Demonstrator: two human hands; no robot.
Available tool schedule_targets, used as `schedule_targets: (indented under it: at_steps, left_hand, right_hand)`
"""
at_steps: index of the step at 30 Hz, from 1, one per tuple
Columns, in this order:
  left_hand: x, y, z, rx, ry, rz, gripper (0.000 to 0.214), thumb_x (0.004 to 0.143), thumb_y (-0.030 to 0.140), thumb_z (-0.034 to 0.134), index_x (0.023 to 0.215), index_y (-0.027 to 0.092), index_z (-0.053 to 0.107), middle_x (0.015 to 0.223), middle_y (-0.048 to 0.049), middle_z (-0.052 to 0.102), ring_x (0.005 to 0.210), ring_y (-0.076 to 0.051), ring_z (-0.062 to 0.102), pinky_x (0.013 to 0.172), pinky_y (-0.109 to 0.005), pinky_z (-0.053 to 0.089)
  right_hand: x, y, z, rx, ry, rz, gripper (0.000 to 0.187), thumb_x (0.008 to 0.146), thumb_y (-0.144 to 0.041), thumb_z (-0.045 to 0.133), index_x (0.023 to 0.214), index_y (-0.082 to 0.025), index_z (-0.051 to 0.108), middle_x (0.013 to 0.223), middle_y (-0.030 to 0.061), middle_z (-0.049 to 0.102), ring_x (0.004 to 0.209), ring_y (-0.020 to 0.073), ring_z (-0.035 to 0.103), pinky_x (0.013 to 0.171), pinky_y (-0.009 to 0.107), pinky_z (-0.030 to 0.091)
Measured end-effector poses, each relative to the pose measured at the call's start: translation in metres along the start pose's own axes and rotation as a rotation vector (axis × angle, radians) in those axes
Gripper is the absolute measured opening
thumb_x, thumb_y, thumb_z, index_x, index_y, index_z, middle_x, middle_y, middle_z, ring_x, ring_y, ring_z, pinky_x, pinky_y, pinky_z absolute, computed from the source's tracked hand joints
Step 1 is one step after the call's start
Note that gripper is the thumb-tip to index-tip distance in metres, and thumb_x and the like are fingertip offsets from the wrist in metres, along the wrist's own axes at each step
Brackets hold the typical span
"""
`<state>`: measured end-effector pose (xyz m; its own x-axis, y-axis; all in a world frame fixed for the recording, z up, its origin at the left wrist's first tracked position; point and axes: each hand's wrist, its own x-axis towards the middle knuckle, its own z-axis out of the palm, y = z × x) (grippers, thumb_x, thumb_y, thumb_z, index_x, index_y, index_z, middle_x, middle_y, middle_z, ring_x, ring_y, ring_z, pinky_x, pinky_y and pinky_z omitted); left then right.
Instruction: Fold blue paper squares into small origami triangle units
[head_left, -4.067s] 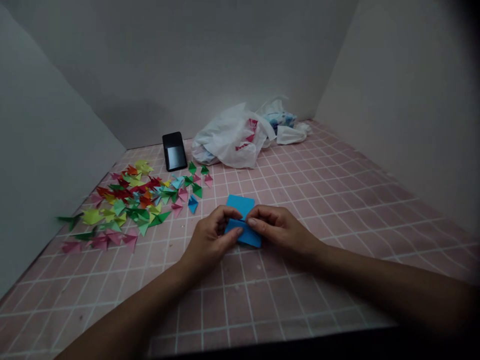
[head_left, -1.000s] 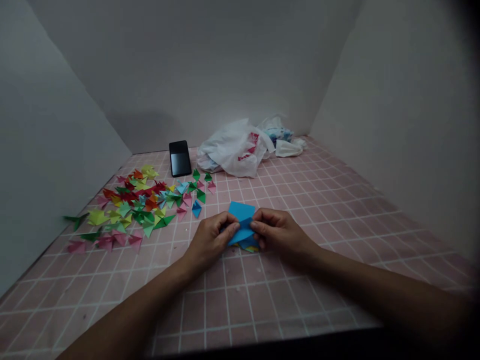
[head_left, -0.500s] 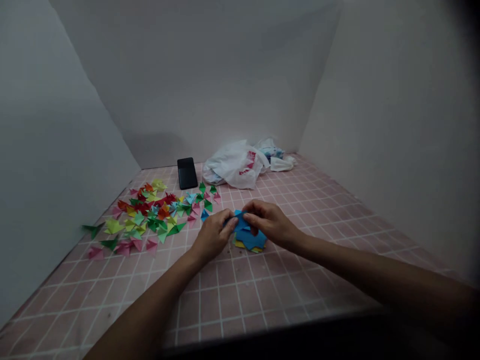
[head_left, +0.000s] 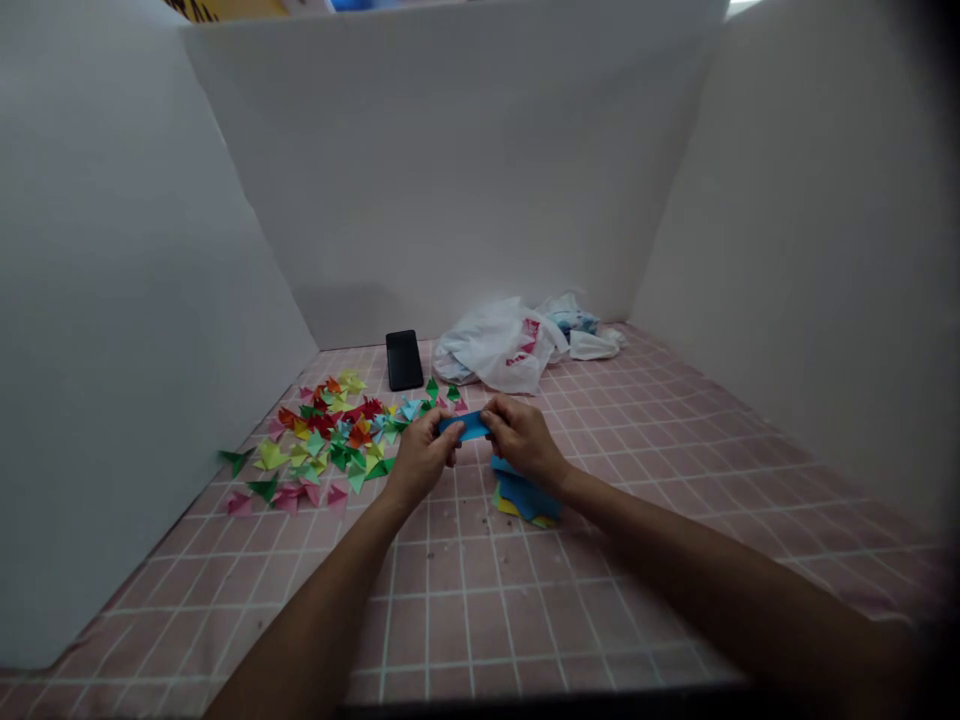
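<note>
A small folded piece of blue paper (head_left: 470, 427) is stretched between my two hands, above the table. My left hand (head_left: 421, 452) pinches its left end between thumb and fingers. At the other end, my right hand (head_left: 520, 437) pinches it the same way. Below my right hand lies a stack of paper sheets (head_left: 525, 496), blue on top with yellow edges showing underneath; my right hand and forearm hide part of it. Many small folded paper pieces (head_left: 316, 452) in red, green, yellow, pink and blue are spread to the left of my left hand.
A black phone (head_left: 404, 360) lies behind the folded pieces. To its right sits a crumpled white plastic bag (head_left: 495, 345) with red print, and beyond it another bundle (head_left: 571, 315) and a white crumpled piece (head_left: 596, 344). White panels (head_left: 480, 160) enclose the pink checked tabletop (head_left: 465, 620).
My hands have moved left off the stack, relative to the table. The blue paper between them now shows as a narrow flat strip. The camera view has shifted, tilting upward.
</note>
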<state>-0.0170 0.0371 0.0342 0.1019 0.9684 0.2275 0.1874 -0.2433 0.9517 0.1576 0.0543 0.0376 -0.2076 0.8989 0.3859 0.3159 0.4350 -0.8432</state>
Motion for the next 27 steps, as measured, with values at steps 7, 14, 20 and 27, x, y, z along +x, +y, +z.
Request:
schedule_targets:
  at_steps: [7, 14, 20, 27]
  left_hand:
    - [-0.002, 0.003, 0.004, 0.012, 0.014, -0.012, 0.021, 0.082, 0.037, 0.067, 0.078, 0.018, 0.058, 0.053, 0.0067, 0.052, 0.045, -0.010, 0.048, 0.048, -0.022, 0.038]
    - [-0.002, -0.001, 0.007, -0.152, 0.129, -0.084, 0.028, 0.077, 0.040, 0.073, 0.071, 0.017, 0.059, 0.053, 0.0056, 0.053, 0.049, -0.009, 0.048, 0.053, -0.022, 0.041]
    - [0.000, -0.003, 0.005, -0.150, 0.141, -0.094, 0.027, 0.077, 0.038, 0.073, 0.068, 0.017, 0.060, 0.052, 0.0055, 0.053, 0.049, -0.009, 0.046, 0.053, -0.022, 0.039]
    - [0.001, -0.003, 0.002, -0.075, 0.115, -0.083, 0.025, 0.081, 0.038, 0.070, 0.072, 0.015, 0.065, 0.052, 0.0043, 0.054, 0.052, -0.010, 0.048, 0.055, -0.023, 0.039]
  right_hand:
    - [-0.001, 0.011, -0.002, 0.247, -0.103, 0.088, 0.019, 0.088, -0.038, 0.058, 0.080, -0.021, 0.057, 0.051, -0.0049, 0.054, 0.044, 0.0136, 0.051, 0.047, 0.025, 0.039]
    - [-0.003, 0.009, 0.000, 0.191, -0.016, 0.066, 0.028, 0.090, -0.039, 0.059, 0.070, -0.021, 0.053, 0.049, -0.0044, 0.053, 0.043, 0.0121, 0.048, 0.047, 0.025, 0.038]
    - [-0.004, 0.013, 0.003, 0.166, -0.030, 0.090, 0.030, 0.092, -0.039, 0.055, 0.069, -0.022, 0.052, 0.050, -0.0030, 0.055, 0.045, 0.0132, 0.050, 0.049, 0.026, 0.039]
    - [-0.004, 0.015, 0.002, 0.208, -0.053, 0.075, 0.038, 0.095, -0.048, 0.051, 0.068, -0.021, 0.051, 0.053, -0.0031, 0.053, 0.046, 0.0119, 0.049, 0.049, 0.024, 0.039]
